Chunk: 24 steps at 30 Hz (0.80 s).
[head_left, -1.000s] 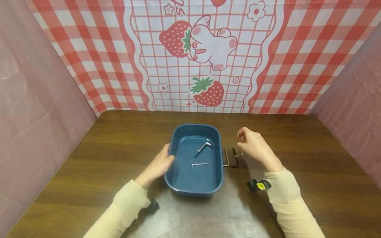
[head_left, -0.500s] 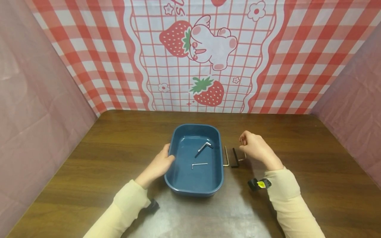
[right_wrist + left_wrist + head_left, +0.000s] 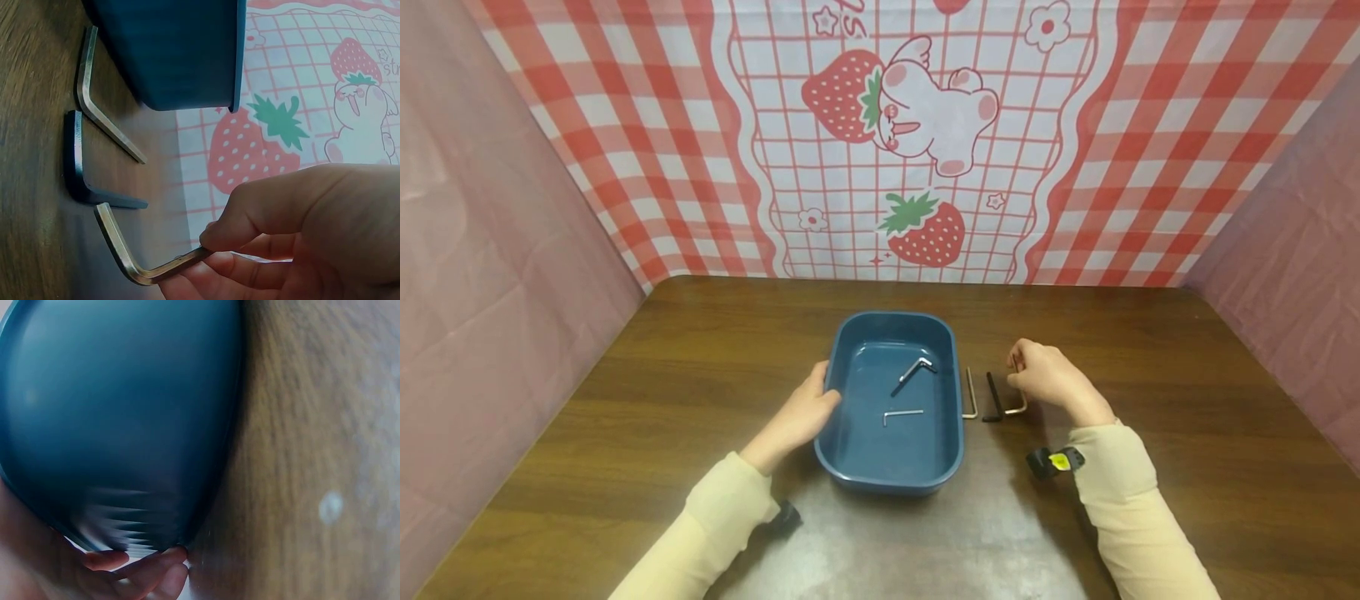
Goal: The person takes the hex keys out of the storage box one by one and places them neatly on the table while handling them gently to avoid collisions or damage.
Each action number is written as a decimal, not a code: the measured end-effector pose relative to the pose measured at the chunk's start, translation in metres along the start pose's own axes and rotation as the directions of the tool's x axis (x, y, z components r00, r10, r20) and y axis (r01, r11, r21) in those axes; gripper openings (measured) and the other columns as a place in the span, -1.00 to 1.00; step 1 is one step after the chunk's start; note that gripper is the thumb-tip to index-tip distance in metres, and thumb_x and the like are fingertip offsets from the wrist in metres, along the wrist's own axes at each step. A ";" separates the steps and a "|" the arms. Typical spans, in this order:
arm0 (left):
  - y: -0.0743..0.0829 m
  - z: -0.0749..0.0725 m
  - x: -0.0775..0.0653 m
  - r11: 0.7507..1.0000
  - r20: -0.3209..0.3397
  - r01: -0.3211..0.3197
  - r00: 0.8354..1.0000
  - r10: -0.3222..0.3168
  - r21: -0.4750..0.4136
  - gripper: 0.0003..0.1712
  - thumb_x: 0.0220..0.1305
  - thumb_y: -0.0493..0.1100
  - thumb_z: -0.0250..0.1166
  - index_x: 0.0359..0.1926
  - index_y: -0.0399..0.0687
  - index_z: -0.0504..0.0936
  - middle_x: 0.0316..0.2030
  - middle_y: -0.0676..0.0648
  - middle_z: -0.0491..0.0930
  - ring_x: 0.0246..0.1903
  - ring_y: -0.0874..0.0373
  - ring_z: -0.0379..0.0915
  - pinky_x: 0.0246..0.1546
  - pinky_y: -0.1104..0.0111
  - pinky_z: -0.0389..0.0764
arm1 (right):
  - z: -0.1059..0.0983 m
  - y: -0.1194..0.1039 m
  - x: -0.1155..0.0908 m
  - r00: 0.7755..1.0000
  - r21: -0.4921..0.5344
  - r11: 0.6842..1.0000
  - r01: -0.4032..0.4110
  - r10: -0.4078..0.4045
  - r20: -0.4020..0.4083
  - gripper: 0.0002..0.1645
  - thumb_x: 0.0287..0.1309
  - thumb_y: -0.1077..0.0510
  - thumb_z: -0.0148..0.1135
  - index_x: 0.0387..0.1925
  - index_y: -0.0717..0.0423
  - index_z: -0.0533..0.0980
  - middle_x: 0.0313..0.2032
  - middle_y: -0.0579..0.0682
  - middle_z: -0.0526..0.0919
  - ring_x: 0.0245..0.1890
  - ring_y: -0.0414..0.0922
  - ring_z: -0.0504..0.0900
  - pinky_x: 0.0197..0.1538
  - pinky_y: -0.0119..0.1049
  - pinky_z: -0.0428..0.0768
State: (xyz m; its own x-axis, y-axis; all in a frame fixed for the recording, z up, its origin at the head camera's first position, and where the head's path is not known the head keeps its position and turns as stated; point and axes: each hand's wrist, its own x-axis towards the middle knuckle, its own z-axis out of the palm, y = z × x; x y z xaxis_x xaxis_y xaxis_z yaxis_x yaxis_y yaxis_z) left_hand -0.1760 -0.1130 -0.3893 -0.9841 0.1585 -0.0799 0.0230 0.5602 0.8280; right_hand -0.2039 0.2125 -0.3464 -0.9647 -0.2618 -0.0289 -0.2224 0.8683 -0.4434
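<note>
My right hand (image 3: pixel 1047 372) pinches the long arm of a brass-coloured hex key (image 3: pixel 119 247) between thumb and fingers. The key's bent end is low by the table, close to a black hex key (image 3: pixel 78 159). Another brass-coloured hex key (image 3: pixel 972 396) lies between the black one and a deep blue plastic bin (image 3: pixel 887 485). My left hand (image 3: pixel 796 417) holds the bin's left wall, thumb at the rim and fingertips against the outside in the left wrist view. Inside the bin lie a silver hex key (image 3: pixel 904 413) and a darker, shiny hex key (image 3: pixel 913 373).
The bin stands on a brown wood-grain table (image 3: pixel 700 333). A red-and-white checked cloth (image 3: pixel 925 208) with strawberries hangs along the back edge. Pink cloth (image 3: pixel 497 250) screens both sides.
My right hand has moved slightly right and towards me, bringing the held hex key from over the black one to its right side. My left hand and the bin stay put.
</note>
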 end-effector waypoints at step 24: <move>-0.001 -0.001 0.000 1.000 0.005 -0.001 1.000 0.001 -0.011 -0.36 0.19 -0.22 -0.08 0.30 -0.26 0.08 0.21 -0.33 0.27 0.16 -0.19 0.27 0.09 -0.01 0.36 | 0.009 0.011 0.004 0.990 0.122 0.985 -0.126 0.117 0.082 -0.87 -0.11 0.30 0.08 -0.44 0.26 0.36 -0.57 0.01 0.42 -0.65 -0.19 0.54 -0.55 -0.38 0.53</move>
State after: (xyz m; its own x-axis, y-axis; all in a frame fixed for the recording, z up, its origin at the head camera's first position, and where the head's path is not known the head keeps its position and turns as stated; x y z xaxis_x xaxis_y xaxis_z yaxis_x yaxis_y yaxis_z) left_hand -0.1763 -0.1139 -0.3893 -0.9833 0.1629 -0.0816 0.0221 0.5513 0.8340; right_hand -0.2089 0.2174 -0.3592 -0.9693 -0.1923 -0.1533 -0.0803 0.8366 -0.5419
